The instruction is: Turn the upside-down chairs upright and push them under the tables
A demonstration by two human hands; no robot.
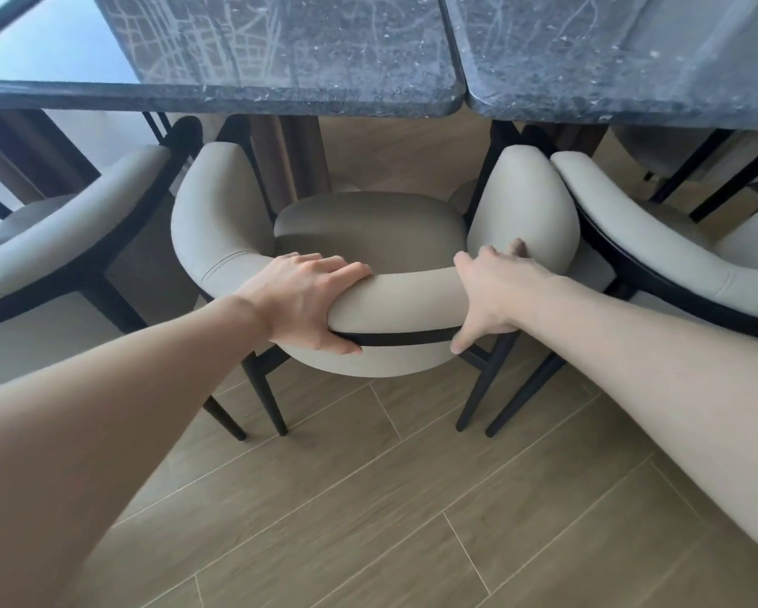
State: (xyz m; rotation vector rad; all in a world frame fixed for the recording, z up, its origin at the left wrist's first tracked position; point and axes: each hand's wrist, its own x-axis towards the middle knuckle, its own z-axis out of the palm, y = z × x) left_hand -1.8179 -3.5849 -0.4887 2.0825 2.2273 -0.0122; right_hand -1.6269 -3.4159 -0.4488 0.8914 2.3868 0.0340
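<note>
Upright chair point(368, 230), both hands — left hand point(300, 300), right hand point(493, 291) — curled over its backrest: push evenly, square to desk point(280, 94) front edge.

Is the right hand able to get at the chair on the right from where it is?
Probably yes: the right hand grips the middle chair, whose arm touches the right chair, and nothing lies between.

Colours, dining set
Beige chair point(368, 230) showing black legs; dark marble tabletop point(280, 59) carrying pale veining; tan plank floor point(368, 520).
</note>
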